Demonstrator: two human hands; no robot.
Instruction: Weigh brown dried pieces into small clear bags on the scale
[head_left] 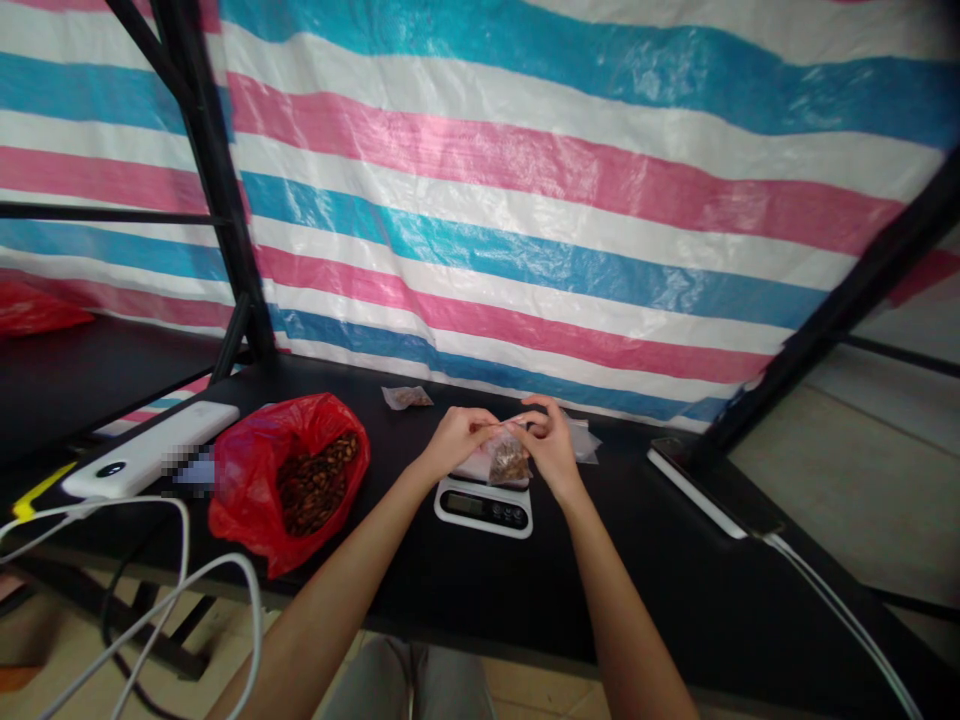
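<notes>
Clear plastic bunches between my fingertips: both hands hold the small transparent bag (510, 462) by its upper edge, with brown pieces gathered in its lower part. The grip of my left hand (461, 440) is narrow, thumb and fingers pinched together on the bag's top, and the grip of my right hand (551, 445) closes on the same edge from the other side, one finger raised and bent. The bag sits over the back part of the white digital kitchen scale (484, 508); whether its base touches the weighing platform I cannot tell. The scale's grey display and dark button panel face me, but any reading is too faint to make out. It all stands on a black surface (480, 590). Left of my left forearm, a red plastic bag (247, 480) gapes open around a heap of glossy dark-brown beans or seeds (319, 490). Farther back lies another small filled bag (406, 398), and just beyond my right hand are some flat clear bags (583, 441). Well to the right, a dark flat device (716, 487) trails white cables (832, 600). Behind everything hangs a pink, blue and white striped tarpaulin (525, 220).
</notes>
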